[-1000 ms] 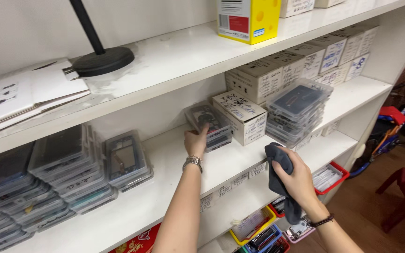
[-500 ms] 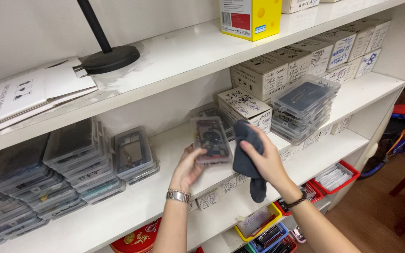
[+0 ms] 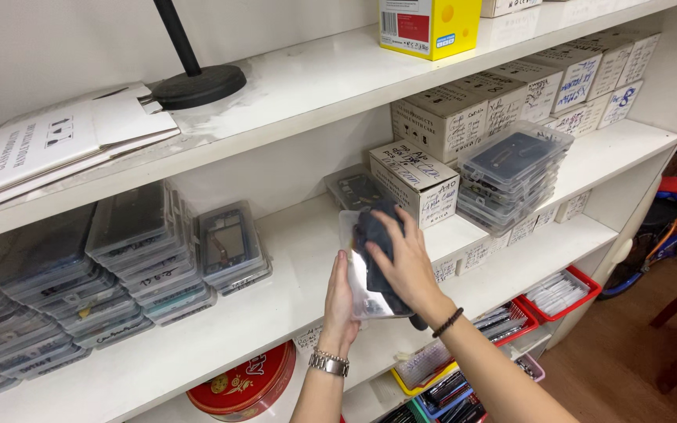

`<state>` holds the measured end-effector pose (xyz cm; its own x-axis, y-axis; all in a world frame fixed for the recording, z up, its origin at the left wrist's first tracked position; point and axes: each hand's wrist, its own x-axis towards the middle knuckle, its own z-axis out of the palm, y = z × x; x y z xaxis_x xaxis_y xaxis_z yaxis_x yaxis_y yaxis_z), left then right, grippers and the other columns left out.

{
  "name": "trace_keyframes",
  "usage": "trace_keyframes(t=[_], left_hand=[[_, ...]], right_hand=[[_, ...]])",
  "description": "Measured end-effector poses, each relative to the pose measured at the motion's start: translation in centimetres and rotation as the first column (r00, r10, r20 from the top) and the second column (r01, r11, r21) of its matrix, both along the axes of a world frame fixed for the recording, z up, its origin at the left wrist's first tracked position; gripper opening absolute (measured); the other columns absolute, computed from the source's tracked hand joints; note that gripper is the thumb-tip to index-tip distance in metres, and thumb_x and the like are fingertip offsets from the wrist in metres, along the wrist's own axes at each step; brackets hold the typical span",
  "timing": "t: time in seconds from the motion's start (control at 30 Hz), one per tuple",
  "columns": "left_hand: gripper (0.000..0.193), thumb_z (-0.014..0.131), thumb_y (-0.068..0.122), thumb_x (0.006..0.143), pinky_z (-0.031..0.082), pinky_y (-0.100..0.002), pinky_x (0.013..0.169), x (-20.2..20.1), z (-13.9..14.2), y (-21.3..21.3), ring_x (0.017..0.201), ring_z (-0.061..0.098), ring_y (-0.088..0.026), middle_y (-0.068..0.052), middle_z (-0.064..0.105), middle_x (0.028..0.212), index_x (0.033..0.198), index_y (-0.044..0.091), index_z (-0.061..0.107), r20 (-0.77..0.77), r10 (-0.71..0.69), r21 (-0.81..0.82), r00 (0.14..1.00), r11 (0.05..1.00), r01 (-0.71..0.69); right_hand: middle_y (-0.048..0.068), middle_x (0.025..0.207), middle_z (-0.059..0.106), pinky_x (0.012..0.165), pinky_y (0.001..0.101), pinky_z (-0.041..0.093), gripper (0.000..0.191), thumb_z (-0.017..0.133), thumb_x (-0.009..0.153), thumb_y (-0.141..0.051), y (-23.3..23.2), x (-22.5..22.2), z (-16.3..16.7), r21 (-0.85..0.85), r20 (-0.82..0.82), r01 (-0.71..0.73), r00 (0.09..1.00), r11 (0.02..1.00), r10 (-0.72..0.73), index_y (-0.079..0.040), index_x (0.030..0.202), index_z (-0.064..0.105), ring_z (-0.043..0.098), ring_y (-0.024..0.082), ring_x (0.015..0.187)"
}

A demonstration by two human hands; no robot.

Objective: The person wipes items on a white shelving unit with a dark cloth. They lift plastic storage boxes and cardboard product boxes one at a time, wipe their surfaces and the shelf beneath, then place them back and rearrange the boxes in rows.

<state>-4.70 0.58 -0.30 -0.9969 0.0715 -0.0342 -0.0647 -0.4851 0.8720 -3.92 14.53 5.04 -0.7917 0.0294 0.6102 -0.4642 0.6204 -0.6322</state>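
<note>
— Where is the clear plastic case (image 3: 363, 294)?
— In front of the middle shelf (image 3: 291, 258), standing on end, long side up and down.
— Who holds it?
— The left hand (image 3: 340, 301) wraps its left edge. The right hand (image 3: 407, 262) presses a dark cloth (image 3: 375, 239) flat on it, fingers spread.

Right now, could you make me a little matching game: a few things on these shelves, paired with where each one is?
Things:
1. yellow box
2. lamp base
3. red tin
4. dark cloth

Places:
A. bottom shelf, low down
B. under the right hand, on the clear case that the left hand holds
C. top shelf, right
D. top shelf, beside the papers

Pairs: 1-C, 2-D, 3-A, 4-B
</note>
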Motion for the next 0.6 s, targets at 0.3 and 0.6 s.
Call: trace_keyframes(t=[0.3,0.6], left_hand=[[0.057,0.061,0.018,0.096,0.052,-0.034,0.101,2.5,0.1,-0.3,0.121,0.061,-0.02,-0.017,0.06,0.138,0.149,0.002,0.045,-0.11,-0.206,-0.128,0.972,0.973,0.192],[0.059,0.059,0.011,0.098,0.044,-0.028,0.109,1.8,0.8,-0.7,0.134,0.054,-0.017,-0.015,0.054,0.149,0.151,-0.001,0.037,-0.347,-0.102,-0.221,0.932,0.975,0.024]], right_hand=[[0.016,0.132,0.06,0.104,0.044,0.049,0.048,0.067,0.093,-0.035,4.1,-1.3,1.6,-0.17,0.171,0.177,0.974,0.969,-0.148,-0.015,0.135,0.056,0.061,0.037,0.122],[0.018,0.135,0.059,0.099,0.0492,0.042,0.05,0.073,0.086,-0.04,-1.6,0.0,2.1,0.179,-0.294,0.059,0.956,0.982,-0.004,-0.013,0.127,0.065,0.052,0.039,0.122]])
